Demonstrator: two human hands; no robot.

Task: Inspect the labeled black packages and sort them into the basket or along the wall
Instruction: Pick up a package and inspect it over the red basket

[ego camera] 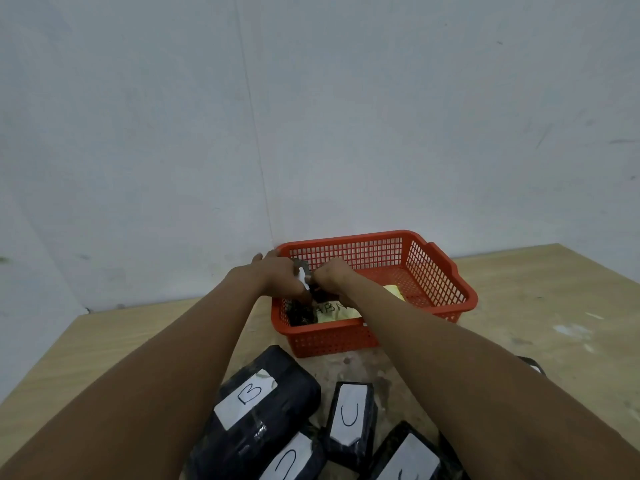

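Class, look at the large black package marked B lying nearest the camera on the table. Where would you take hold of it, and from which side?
Grip the B package across its two long edges, near the middle, coming down from above. It lies flat with its label up, and its left edge and far end look open. A C-labelled package sits close on its right, so that side is probably tighter for fingers.

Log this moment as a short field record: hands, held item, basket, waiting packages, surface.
left hand: grips the held package, over the basket's near-left corner
right hand: grips the same package
held package: small, black with a white label; letter unreadable
basket: red plastic mesh, near the wall; yellow sheet with writing inside
waiting packages: four black, labelled; one reads B, one U
surface: wooden table
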